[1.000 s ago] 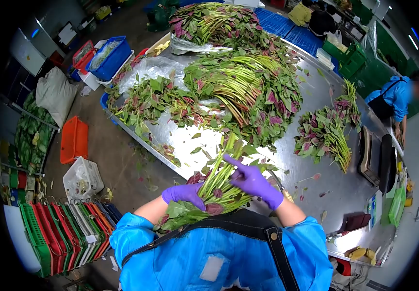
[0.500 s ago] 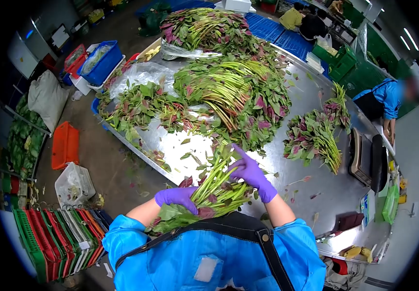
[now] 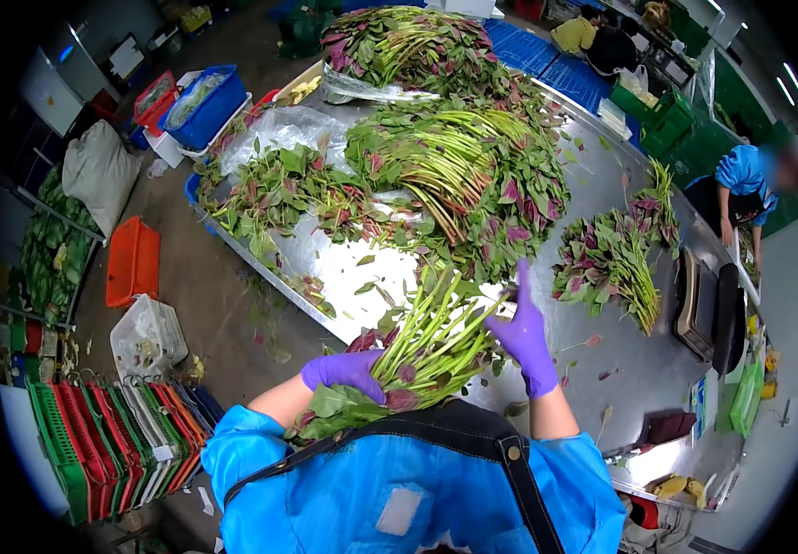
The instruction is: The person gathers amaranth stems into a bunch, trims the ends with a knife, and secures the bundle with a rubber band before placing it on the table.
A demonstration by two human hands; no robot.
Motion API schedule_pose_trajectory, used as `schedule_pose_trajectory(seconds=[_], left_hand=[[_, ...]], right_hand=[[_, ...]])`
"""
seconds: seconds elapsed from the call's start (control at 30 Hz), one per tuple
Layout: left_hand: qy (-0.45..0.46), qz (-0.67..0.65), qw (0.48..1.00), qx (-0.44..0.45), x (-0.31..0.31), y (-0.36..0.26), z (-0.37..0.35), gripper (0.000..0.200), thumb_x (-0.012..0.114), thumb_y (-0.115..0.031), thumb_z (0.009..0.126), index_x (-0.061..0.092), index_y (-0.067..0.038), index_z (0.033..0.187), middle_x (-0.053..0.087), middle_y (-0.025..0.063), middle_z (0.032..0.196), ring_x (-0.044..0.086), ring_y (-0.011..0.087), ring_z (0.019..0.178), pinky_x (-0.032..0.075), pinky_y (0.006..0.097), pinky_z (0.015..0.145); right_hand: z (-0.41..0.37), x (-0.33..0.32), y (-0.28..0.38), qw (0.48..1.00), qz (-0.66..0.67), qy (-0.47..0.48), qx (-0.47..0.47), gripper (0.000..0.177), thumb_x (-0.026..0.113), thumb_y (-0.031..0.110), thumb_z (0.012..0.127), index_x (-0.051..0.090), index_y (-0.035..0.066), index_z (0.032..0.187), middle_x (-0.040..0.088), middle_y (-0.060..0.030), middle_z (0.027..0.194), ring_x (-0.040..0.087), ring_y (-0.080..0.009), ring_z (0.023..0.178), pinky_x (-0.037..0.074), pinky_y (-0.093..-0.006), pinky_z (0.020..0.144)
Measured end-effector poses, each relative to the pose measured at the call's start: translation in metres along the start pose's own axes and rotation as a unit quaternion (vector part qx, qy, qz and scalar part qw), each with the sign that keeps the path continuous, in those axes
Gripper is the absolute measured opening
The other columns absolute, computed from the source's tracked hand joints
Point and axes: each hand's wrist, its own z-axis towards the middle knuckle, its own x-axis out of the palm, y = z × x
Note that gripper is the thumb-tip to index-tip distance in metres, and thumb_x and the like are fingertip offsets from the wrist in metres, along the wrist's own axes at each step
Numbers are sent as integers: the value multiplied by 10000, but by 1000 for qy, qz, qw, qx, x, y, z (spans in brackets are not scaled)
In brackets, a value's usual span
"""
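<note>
My left hand (image 3: 347, 370), in a purple glove, grips a bunch of red-green leafy stalks (image 3: 414, 354) against my blue apron, stems pointing up and away. Gloved in purple too, my right hand (image 3: 523, 332) reaches forward past the stem ends, fingers pinching a stalk at the edge of the big pile (image 3: 459, 175). Both hands are over the near edge of the steel table (image 3: 620, 365).
More heaps of the same greens (image 3: 616, 258) lie across the table. A scale (image 3: 699, 300) stands at the right edge. A person in blue (image 3: 745, 180) works at the far right. Stacked crates (image 3: 108, 439), an orange crate (image 3: 136, 261) and a blue tub (image 3: 200, 106) are on the floor left.
My right hand left the held bunch and moved up and right toward the pile. The left hand kept hold of the bunch.
</note>
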Motion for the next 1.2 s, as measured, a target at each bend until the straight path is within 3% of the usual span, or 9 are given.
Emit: schedule_pose_trajectory(seconds=[0.07,0.2,0.3,0.4,0.57,0.7,0.77,0.93,1.2], left_hand=[[-17,9,1000,23,2,-2,-1,850,761,-28,647,280,-43,1348,402,52,1310,353,135,1194,299,289,997],[-23,22,999,14,4,-8,-3,787,751,-45,643,337,-20,1312,440,63,1278,391,150,1173,304,298,999],[-21,10,999,-28,0,3,-3,772,772,-77,638,363,-13,1291,459,61,1250,394,149,1162,310,296,991],[26,40,998,-41,-3,2,-1,750,766,-73,648,372,-9,1283,466,59,1238,390,149,1161,306,290,992],[4,64,998,28,0,4,-4,780,748,-56,667,323,-9,1320,415,66,1305,375,140,1175,295,283,1000],[6,14,1000,-18,3,-2,-5,812,757,-33,653,311,-30,1331,438,72,1295,383,138,1175,305,296,997],[1,6,1000,-11,3,-2,-1,801,760,-44,650,329,-24,1324,449,75,1282,399,139,1157,315,296,989],[56,63,996,22,7,-19,6,705,740,-77,684,382,-5,1287,459,74,1266,398,138,1144,309,286,987],[91,127,987,23,4,-19,11,678,727,-80,700,384,6,1279,479,77,1240,416,139,1116,330,285,963]], right_hand=[[-7,2,5,975,-83,194,66,1083,756,332,595,71,186,1421,614,-153,979,593,-293,902,420,-369,891],[-7,29,2,970,-74,230,3,1180,802,289,555,8,156,1417,567,-204,1115,518,-325,1094,310,-371,1014],[-14,43,22,949,240,201,-31,1202,814,52,539,-2,136,1417,467,-176,1265,518,-228,1084,381,-331,953],[-12,43,19,939,212,266,53,1042,764,42,614,123,193,1421,557,-14,581,536,-90,568,437,-235,554],[36,26,-40,905,379,-98,165,722,638,-83,668,366,59,1321,605,-39,633,566,-81,579,466,-202,565],[36,4,-51,948,297,-58,94,687,636,-53,675,389,63,1305,636,-103,904,606,-142,796,484,-264,738],[25,2,-27,988,-55,-72,-125,713,664,-12,674,384,102,1319,595,-106,1064,560,-178,974,439,-311,864],[11,15,28,981,-71,140,-110,911,750,221,642,235,136,1388,521,-162,1180,492,-267,1120,317,-381,997],[46,36,-22,967,206,132,67,643,634,-44,686,438,88,1284,648,-68,874,609,-94,748,482,-218,686]])
